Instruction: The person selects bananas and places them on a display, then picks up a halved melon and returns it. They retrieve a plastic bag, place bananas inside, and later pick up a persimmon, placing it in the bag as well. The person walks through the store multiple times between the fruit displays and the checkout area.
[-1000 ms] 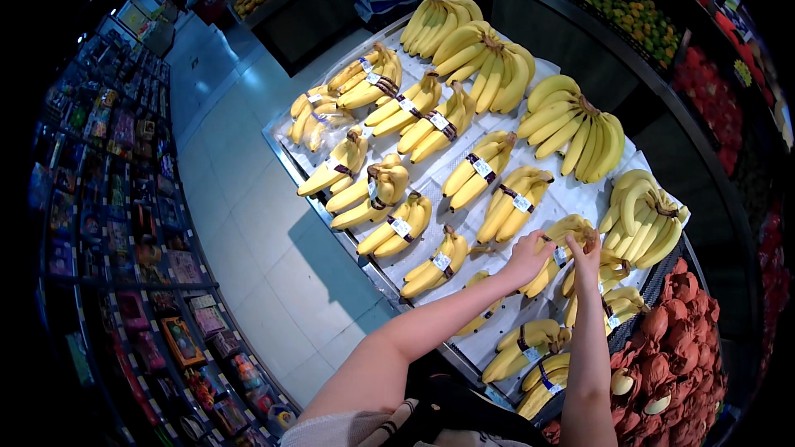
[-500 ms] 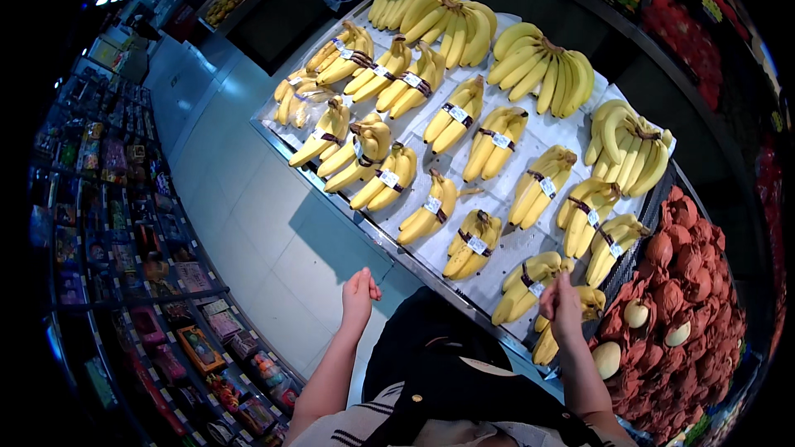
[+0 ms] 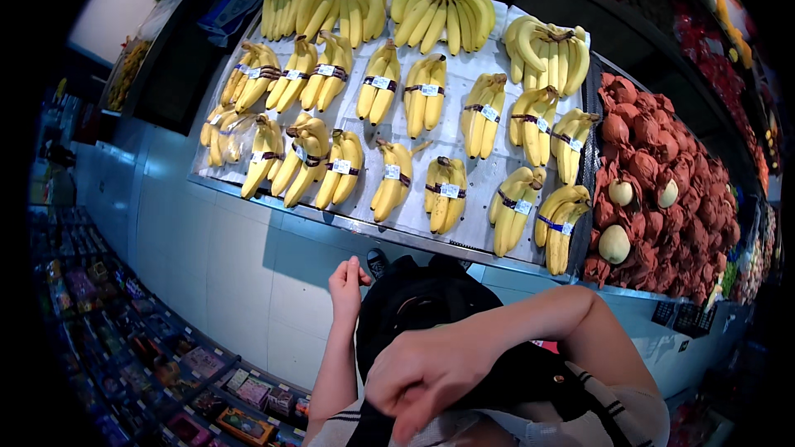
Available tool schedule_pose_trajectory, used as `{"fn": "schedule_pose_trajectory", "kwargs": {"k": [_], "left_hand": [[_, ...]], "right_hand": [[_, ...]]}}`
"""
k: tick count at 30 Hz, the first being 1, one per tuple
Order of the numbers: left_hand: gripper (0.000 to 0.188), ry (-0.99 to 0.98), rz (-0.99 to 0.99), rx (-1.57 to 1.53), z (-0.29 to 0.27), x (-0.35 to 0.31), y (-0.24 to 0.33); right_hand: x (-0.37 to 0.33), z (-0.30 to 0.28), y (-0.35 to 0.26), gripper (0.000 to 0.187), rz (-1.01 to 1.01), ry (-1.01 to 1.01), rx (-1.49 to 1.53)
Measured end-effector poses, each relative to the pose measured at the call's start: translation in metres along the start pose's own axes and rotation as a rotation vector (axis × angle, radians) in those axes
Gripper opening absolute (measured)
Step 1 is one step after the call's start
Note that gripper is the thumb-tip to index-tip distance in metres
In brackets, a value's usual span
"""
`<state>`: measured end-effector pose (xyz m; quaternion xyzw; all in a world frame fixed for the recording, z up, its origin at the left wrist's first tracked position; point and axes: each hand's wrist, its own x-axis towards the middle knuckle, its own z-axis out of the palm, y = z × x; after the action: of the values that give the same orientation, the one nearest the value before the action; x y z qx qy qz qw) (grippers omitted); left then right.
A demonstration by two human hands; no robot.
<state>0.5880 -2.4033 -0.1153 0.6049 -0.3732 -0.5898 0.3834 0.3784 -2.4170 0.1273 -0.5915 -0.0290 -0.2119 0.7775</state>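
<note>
My left hand (image 3: 348, 278) hangs in front of the stand's near edge, fingers curled in, with nothing seen in it. Bent back across my body, my right hand (image 3: 431, 377) has folded fingers pointing down; it is slightly blurred, and no item shows in it. Beyond both hands, banded banana bunches lie in rows on a pale-lined display stand (image 3: 331, 223). At its front right corner are a bunch with a purple band (image 3: 563, 228) and, just left of it, another banded bunch (image 3: 517, 211). Larger unbanded banana hands (image 3: 443, 15) lie along the back.
Red-wrapped round fruits (image 3: 662, 190) fill a bin right of the bananas, with a few pale yellow melons (image 3: 614, 243) among them. Shelves of small packaged goods (image 3: 199, 364) stand at lower left. Pale floor tiles (image 3: 207, 240) lie between shelves and stand.
My right hand has left the bananas at the stand's front right and drawn back across my body. The view has turned right. My left hand stays curled at nearly the same place.
</note>
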Motion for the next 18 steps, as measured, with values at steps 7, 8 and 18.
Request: {"fn": "schedule_pose_trajectory", "kwargs": {"k": [7,8,18], "left_hand": [[0.03,-0.111,0.118,0.091,-0.061,0.051,0.058],[0.028,-0.132,0.145,0.107,-0.057,0.06,0.067],[0.016,-0.307,1.143,1.213,0.129,0.194,0.081]], "right_hand": [[0.106,0.01,-0.019,0.048,-0.137,-0.019,0.011],[0.109,0.009,-0.018,0.048,-0.137,0.008,0.013],[0.072,-0.003,0.001,0.03,-0.068,0.375,-0.024]]}}
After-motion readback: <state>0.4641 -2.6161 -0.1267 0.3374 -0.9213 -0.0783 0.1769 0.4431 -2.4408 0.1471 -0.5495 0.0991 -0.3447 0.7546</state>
